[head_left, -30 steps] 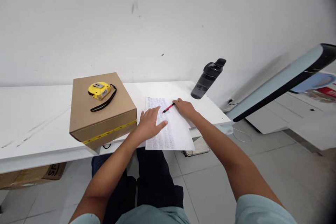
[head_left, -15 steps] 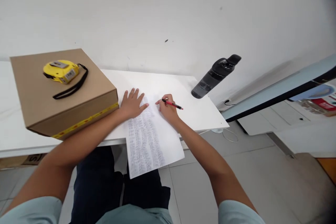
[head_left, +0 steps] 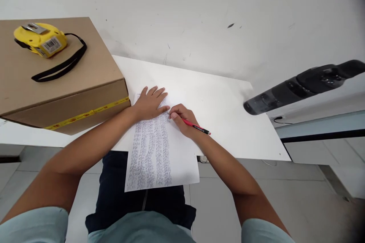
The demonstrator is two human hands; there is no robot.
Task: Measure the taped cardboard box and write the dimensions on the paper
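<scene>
A sheet of paper (head_left: 154, 152), covered in columns of blue handwriting with a blank strip along its right side, lies on the white table (head_left: 225, 117). Its lower part hangs over the table's front edge. My left hand (head_left: 149, 104) rests flat on the upper part of the sheet, fingers spread. Close beside its thumb, my right hand (head_left: 184, 117) grips a red and black pen (head_left: 196, 125). The pen's tip is hidden by my fingers, which are at the writing on the paper.
To the left stands a cardboard box (head_left: 91, 57) with a yellow tape strip (head_left: 88, 113) along its side. On top sits a yellow tape measure (head_left: 41, 40) with a black wrist strap (head_left: 62, 64). A dark bottle (head_left: 285, 91) stands at the right by the wall.
The view has moved closer and turned, so the box and bottle sit farther out to the sides. My right hand is now nearer my left thumb, and the pen's angle is steeper.
</scene>
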